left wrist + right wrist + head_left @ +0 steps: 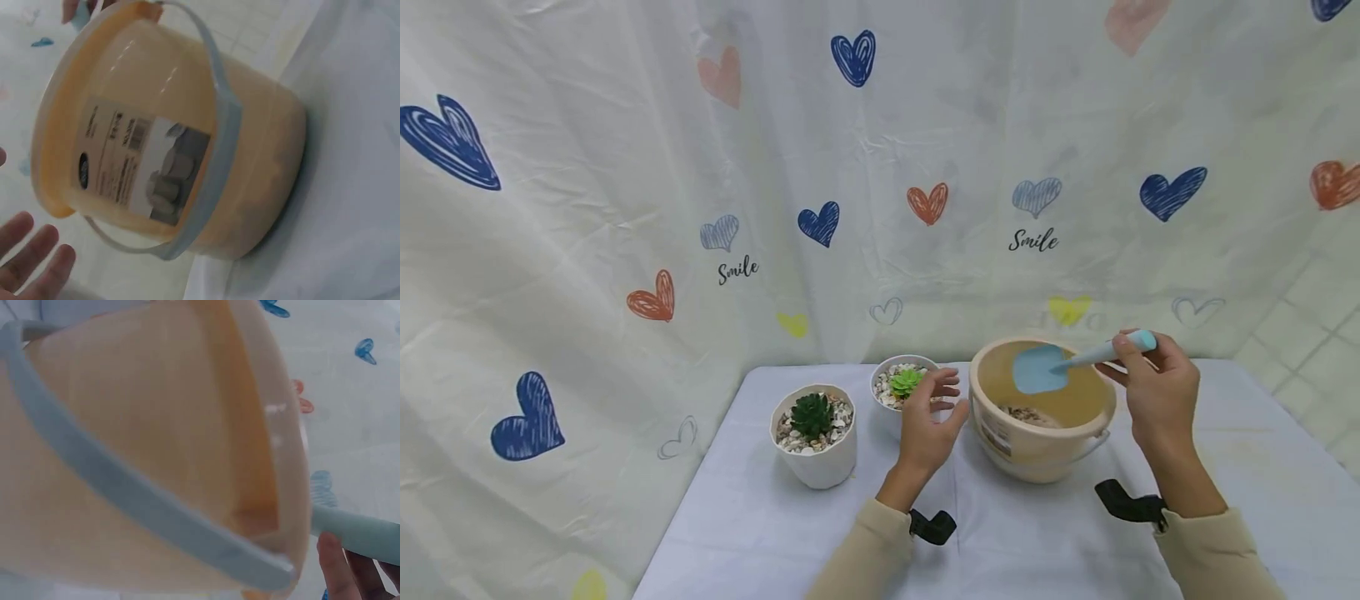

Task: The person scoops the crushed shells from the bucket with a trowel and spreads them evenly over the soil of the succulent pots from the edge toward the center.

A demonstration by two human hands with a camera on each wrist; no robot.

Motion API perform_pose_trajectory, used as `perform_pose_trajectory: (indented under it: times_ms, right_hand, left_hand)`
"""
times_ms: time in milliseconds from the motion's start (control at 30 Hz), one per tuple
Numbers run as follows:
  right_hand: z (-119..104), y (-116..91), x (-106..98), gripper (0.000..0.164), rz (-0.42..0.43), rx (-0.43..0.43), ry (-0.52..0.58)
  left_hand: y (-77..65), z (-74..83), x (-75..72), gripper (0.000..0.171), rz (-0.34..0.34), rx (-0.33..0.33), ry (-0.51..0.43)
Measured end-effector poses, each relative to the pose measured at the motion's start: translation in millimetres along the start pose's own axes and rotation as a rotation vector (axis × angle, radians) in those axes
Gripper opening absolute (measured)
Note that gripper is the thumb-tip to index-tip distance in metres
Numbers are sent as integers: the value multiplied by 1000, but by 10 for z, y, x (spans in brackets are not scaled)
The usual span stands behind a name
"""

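My right hand grips the handle of a light-blue hand trowel, its blade tilted over the mouth of a cream bucket. Small pebbles lie at the bottom of that bucket. In the right wrist view the fingers curl round the trowel's pale handle. My left hand hovers with spread fingers between the bucket and a white pot holding a light-green succulent, which it partly hides. The left wrist view shows those fingertips apart from the bucket.
To the left stands another white pot with a dark-green succulent among pebbles. A white cloth covers the table. Behind it hangs a curtain printed with hearts. The bucket's grey carrying handle hangs down its side.
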State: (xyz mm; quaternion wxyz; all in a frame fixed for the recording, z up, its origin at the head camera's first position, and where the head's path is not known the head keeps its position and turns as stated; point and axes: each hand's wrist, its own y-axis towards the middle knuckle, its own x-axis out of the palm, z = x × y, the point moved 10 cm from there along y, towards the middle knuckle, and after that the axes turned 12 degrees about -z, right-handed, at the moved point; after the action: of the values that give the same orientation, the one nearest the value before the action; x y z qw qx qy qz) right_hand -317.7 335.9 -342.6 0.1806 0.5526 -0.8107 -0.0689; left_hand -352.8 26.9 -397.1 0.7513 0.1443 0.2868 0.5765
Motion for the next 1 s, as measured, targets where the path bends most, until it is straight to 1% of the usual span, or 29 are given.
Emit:
perform_pose_trajectory:
  times_ms: [67,100,167,200,233,300,433,567,700,800,1000]
  right_hand:
    - [65,-20,-9,19,-37,33,-158]
    - [95,-30,-2,20,-59,43,-239]
    - [123,-53,23,25,-101,46,-400]
    - [124,-66,43,27,-120,41,-463]
    - [115,-76,63,30,-132,29,-529]
    - [96,-87,108,35,-156,5,-625]
    - [74,-85,236,44,-214,-46,-802]
    - [96,-83,384,44,-289,-105,-937]
    - [119,-99,466,43,-336,-158,-1017]
    - [118,-110,482,42,-344,-176,-1061]
    - [15,-150,488,36,-332,-232,-1162]
  left_hand:
    - [-18,-70,155,45,-75,-76,-15]
    - [-26,-139,226,48,-106,-100,-1]
    - [-52,-180,328,54,-157,-142,8]
    - [-64,-193,367,56,-175,-158,3]
    - [-74,-210,397,57,-188,-175,-7]
    - [-84,-244,449,57,-206,-193,-34]
    - [-89,-300,522,56,-223,-209,-91]
    - [-81,-341,577,56,-230,-215,-115]
    - [-78,-370,611,56,-227,-232,-131]
    - [-81,-383,613,58,-224,-248,-136]
    - [-85,-381,599,60,-219,-272,-142]
